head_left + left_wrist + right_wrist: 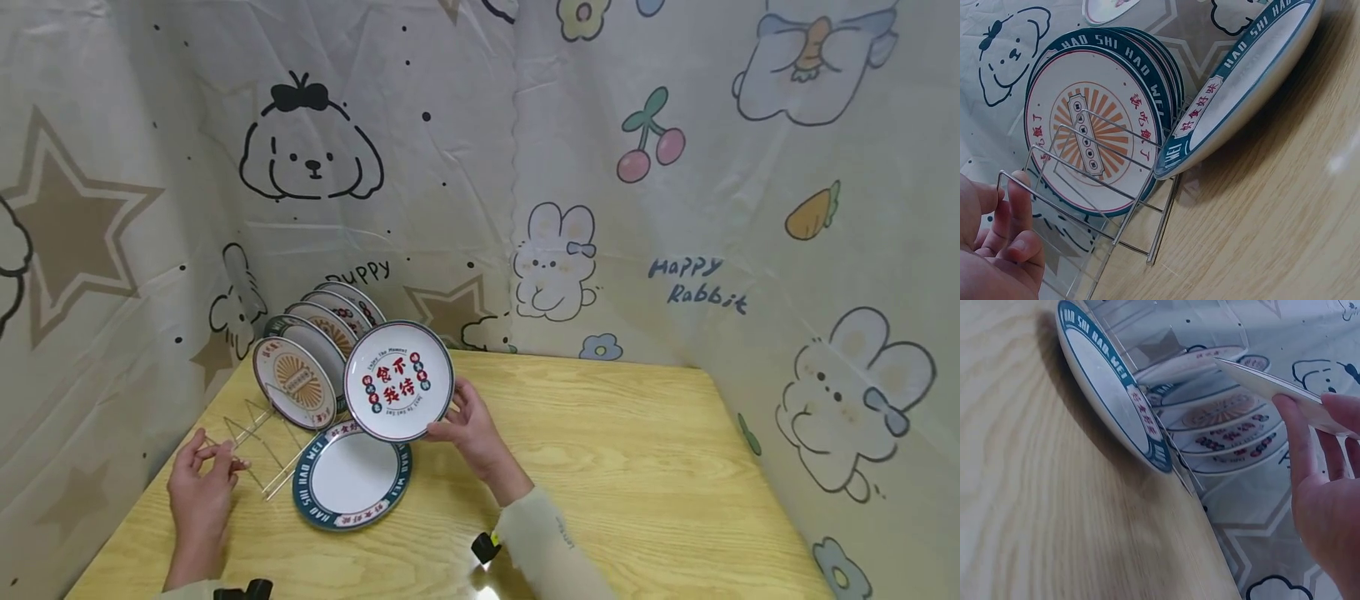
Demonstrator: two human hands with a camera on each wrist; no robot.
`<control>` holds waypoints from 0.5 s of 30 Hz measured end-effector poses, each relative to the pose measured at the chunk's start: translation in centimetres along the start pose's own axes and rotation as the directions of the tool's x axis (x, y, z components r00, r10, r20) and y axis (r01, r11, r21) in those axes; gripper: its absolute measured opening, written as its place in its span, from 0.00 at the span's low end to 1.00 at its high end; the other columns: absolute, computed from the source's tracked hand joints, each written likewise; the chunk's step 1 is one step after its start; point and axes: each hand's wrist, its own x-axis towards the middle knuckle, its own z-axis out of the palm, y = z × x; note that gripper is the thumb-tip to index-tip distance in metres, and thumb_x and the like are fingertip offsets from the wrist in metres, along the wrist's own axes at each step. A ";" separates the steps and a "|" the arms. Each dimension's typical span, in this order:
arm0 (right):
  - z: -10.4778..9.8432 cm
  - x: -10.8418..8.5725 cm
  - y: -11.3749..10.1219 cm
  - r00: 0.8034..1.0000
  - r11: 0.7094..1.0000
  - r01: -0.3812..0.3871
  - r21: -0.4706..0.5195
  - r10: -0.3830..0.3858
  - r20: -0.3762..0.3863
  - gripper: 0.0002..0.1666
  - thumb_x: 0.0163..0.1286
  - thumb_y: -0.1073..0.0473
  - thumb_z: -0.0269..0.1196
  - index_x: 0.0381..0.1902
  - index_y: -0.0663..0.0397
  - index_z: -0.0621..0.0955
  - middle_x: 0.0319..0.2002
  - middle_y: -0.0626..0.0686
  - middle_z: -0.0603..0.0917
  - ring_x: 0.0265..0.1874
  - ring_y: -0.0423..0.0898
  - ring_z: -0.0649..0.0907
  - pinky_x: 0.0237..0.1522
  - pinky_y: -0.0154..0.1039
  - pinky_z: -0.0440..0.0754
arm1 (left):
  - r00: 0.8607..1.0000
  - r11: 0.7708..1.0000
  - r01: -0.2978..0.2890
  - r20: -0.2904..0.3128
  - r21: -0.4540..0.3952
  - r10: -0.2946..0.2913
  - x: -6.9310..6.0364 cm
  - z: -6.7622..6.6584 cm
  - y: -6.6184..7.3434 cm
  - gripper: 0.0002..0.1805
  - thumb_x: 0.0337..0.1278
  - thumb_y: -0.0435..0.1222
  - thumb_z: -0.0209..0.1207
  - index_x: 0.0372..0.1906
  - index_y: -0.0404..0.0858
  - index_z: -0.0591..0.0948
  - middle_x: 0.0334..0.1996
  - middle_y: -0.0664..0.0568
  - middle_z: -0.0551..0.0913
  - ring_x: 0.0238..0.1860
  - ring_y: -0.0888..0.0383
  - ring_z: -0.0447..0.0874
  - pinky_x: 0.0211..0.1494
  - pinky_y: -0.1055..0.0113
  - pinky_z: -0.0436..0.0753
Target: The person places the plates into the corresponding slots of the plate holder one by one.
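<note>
My right hand (476, 433) pinches the rim of a white plate (399, 381) with red and blue lettering and holds it up, facing me, in front of the rack. My left hand (202, 492) grips the near end of the wire dish rack (1116, 240) between thumb and fingers. Several plates stand in the rack's far part; the nearest has an orange sunburst (296, 383). A teal-rimmed plate (352, 487) leans tilted against the rack's right side, its lower edge on the table. In the right wrist view the held plate (1297, 397) appears nearly edge-on.
The wooden table (600, 450) extends to the right of the rack. Patterned cloth (450, 167) hangs as walls behind and on both sides, close to the rack's left. A small black device (486, 547) is at the right sleeve.
</note>
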 end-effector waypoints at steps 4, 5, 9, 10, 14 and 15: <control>1.1 -0.2 0.4 0.999 1.000 0.008 -0.001 -0.008 0.046 0.46 0.63 0.80 0.64 0.74 0.52 0.62 0.74 0.57 0.69 0.64 0.47 0.80 0.51 0.42 0.88 | 1.000 1.000 0.013 -0.006 0.000 -0.013 0.0 -0.4 -0.1 0.37 0.76 0.40 0.57 0.82 0.44 0.57 0.44 0.60 0.74 0.26 0.72 0.84 0.32 0.80 0.78; 1.4 -0.3 0.5 0.998 1.000 0.012 -0.005 -0.011 0.055 0.46 0.64 0.80 0.65 0.75 0.52 0.62 0.74 0.56 0.68 0.65 0.48 0.80 0.51 0.42 0.88 | 1.000 1.000 0.010 0.001 -0.002 -0.010 0.0 -0.5 -0.1 0.37 0.76 0.40 0.57 0.83 0.44 0.57 0.44 0.60 0.74 0.27 0.72 0.84 0.33 0.80 0.78; 2.3 -0.4 0.6 0.996 0.999 0.037 -0.013 -0.036 0.085 0.46 0.63 0.79 0.67 0.74 0.53 0.63 0.73 0.58 0.69 0.65 0.49 0.79 0.51 0.41 0.88 | 1.000 0.999 -0.026 0.005 0.032 0.026 0.0 -0.2 0.0 0.37 0.77 0.41 0.57 0.82 0.43 0.57 0.44 0.59 0.73 0.27 0.73 0.83 0.34 0.81 0.78; 2.4 -0.5 0.6 0.995 0.999 0.042 -0.014 -0.041 0.091 0.46 0.63 0.79 0.68 0.74 0.53 0.63 0.73 0.58 0.70 0.64 0.48 0.80 0.51 0.41 0.88 | 0.999 0.999 -0.035 0.009 0.040 0.034 0.0 -0.1 0.0 0.36 0.77 0.41 0.57 0.82 0.44 0.57 0.44 0.59 0.73 0.28 0.73 0.83 0.35 0.81 0.78; 3.2 -0.7 1.0 0.993 0.999 0.048 -0.010 -0.046 0.108 0.45 0.62 0.78 0.70 0.72 0.54 0.65 0.72 0.58 0.70 0.65 0.48 0.80 0.55 0.39 0.86 | 0.999 0.998 -0.046 0.006 0.053 0.045 -0.3 0.0 -0.2 0.36 0.77 0.42 0.56 0.82 0.43 0.58 0.44 0.59 0.73 0.28 0.74 0.83 0.35 0.82 0.78; 3.4 -0.7 1.2 0.993 0.999 0.047 -0.012 -0.045 0.113 0.45 0.62 0.77 0.70 0.72 0.54 0.65 0.72 0.58 0.70 0.65 0.48 0.79 0.57 0.39 0.85 | 0.999 0.998 -0.041 0.005 0.049 0.041 -0.4 -0.1 -0.3 0.36 0.77 0.42 0.56 0.82 0.44 0.58 0.44 0.58 0.73 0.28 0.74 0.83 0.35 0.82 0.78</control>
